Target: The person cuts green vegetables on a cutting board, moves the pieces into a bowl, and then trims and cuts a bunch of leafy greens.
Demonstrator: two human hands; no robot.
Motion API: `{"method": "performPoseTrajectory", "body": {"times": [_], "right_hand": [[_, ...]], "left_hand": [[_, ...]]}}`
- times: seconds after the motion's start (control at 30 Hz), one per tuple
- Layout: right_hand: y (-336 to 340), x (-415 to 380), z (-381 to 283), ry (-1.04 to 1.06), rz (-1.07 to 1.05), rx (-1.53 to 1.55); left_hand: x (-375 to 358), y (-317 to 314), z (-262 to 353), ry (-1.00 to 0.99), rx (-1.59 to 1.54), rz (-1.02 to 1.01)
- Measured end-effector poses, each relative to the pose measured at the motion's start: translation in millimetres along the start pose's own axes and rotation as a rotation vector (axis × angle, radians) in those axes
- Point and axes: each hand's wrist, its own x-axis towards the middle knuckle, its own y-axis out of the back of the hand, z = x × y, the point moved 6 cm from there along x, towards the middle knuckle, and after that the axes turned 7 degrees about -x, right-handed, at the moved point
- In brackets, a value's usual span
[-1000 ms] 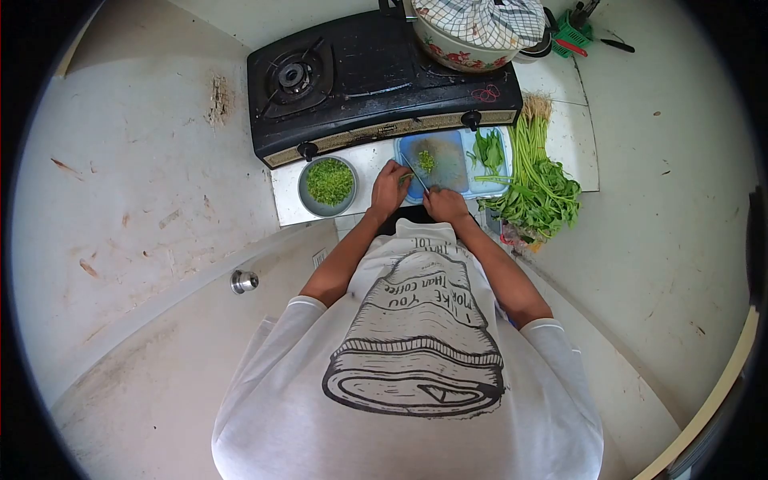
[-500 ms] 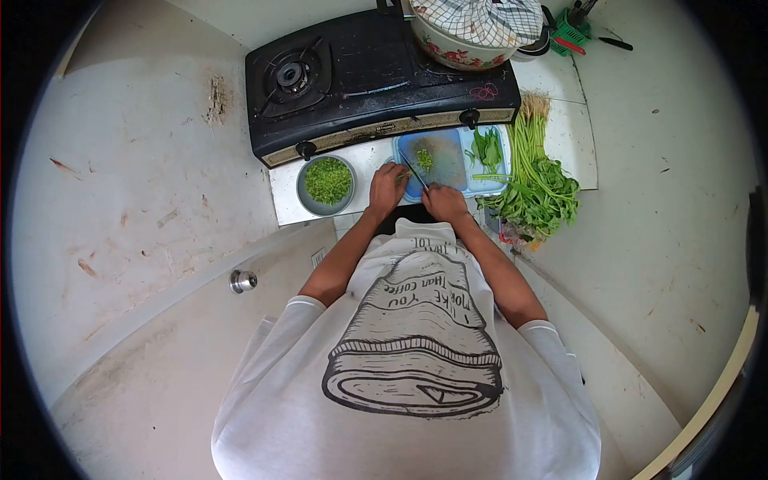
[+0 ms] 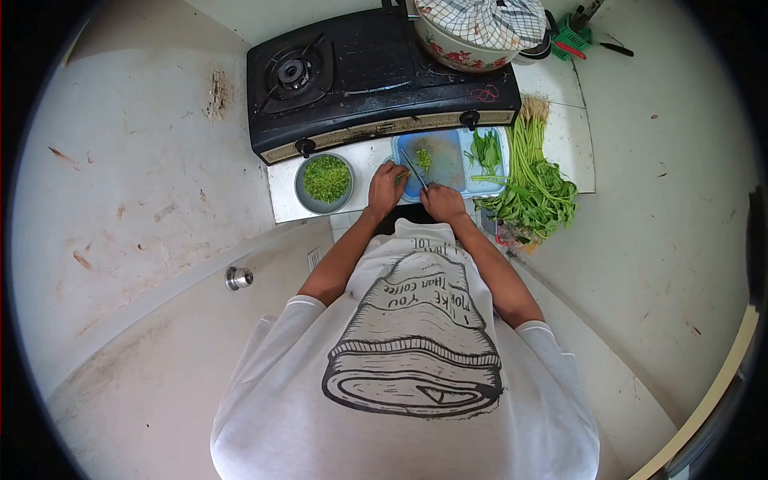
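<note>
My right hand (image 3: pixel 444 202) is closed around the handle of a knife (image 3: pixel 415 170), its blade slanting up and left across a blue cutting board (image 3: pixel 448 168). Just left of the blade, my left hand (image 3: pixel 387 189) has its fingers bunched on green stems (image 3: pixel 404 175), mostly hidden under the fingertips. A small heap of chopped greens (image 3: pixel 423 158) lies on the board beyond the blade. Loose green leaves (image 3: pixel 485 152) rest in the right-hand section of the board. To the left stands a grey bowl (image 3: pixel 301 197) of finely chopped greens (image 3: pixel 328 178).
A black two-burner gas stove (image 3: pixel 372 72) stands behind the board, with a cloth-covered floral pot (image 3: pixel 468 58) at its right. A large bunch of leafy stems (image 3: pixel 534 172) lies right of the board. A green basket (image 3: pixel 570 36) with utensils sits in the far right corner.
The view has shifted slightly. Both hands keep nearly the same place, and the knife blade stays beside the left fingertips with hardly any visible movement.
</note>
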Motion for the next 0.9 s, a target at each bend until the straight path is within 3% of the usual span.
{"method": "performPoseTrajectory", "body": {"times": [0.9], "right_hand": [[3,8,-14,0.052,-0.025,-0.004]], "left_hand": [[-1,4,5,-0.005,0.010,0.000]]}}
